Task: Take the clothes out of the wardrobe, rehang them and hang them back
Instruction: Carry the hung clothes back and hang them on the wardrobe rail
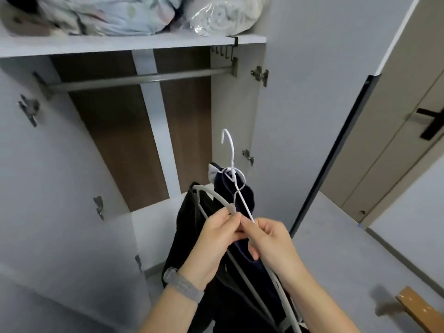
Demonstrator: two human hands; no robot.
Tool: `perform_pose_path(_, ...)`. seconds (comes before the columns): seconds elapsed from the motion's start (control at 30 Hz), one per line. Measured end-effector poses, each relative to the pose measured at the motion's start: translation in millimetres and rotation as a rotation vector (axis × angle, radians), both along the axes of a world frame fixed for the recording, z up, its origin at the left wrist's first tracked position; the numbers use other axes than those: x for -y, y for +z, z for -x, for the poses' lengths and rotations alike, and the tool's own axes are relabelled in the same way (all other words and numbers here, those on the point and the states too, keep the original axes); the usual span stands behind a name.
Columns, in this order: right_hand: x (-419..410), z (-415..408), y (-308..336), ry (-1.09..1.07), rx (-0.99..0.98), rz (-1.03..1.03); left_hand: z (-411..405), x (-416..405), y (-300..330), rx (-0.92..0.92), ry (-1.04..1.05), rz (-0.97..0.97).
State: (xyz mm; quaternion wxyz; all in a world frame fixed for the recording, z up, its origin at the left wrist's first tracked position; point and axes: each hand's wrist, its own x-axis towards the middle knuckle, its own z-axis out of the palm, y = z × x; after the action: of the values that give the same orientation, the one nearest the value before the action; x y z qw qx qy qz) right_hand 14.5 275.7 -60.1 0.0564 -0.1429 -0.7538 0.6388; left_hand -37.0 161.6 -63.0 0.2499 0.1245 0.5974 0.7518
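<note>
Lower centre of the frame, nearest the camera: two forearms rising from the bottom edge, the left one wearing a grey woven wristband. The left hand and the right hand meet at mid-frame, fingertips almost touching. The left hand pinches the neck of a grey hanger, whose arms curve up toward centre-left and down toward the bottom edge. The right hand pinches the shaft of a white wire hanger, whose hook points up toward the frame centre.

Both hangers carry dark clothes, black and navy, which hang below and behind the hands, outside the wardrobe and just in front of its opening. How the garments sit on each hanger cannot be told; the hooks appear to cross or tangle just above the fingers.

Beyond the hands: the wardrobe rail crosses the upper half of the frame with nothing hanging on it. Above it a shelf holds folded bedding and a plastic-wrapped bundle. The open wardrobe door stands at centre right; a room door with a dark handle lies at far right.

Step in hand, as judged: the clothes are out and being sorted for rehanging. The next move likely calls for separating the two hooks, so each hanger can be handled alone, then squaring each garment before lifting its hook to the rail.
</note>
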Motion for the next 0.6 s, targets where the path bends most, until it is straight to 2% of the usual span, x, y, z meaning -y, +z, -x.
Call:
perform_pose_path(0.17, -11, 93, -3, 0.042, 0.101, 0.064, 84, 0, 5, 0.094, 0.182, 0.008)
perform_pose_path(0.27, -40, 155, -8, 0.0, 0.117, 0.018, 142, -18, 2, 0.169, 0.255, 0.027)
perform_pose_path(0.4, -81, 233, -12, 0.027, 0.134, 0.054, 219, -44, -2, 0.258, 0.364, -0.003)
perform_pose_path(0.6, -136, 360, -1, 0.04, 0.095, -0.082, 313, -66, 11, 0.32, 0.513, -0.117)
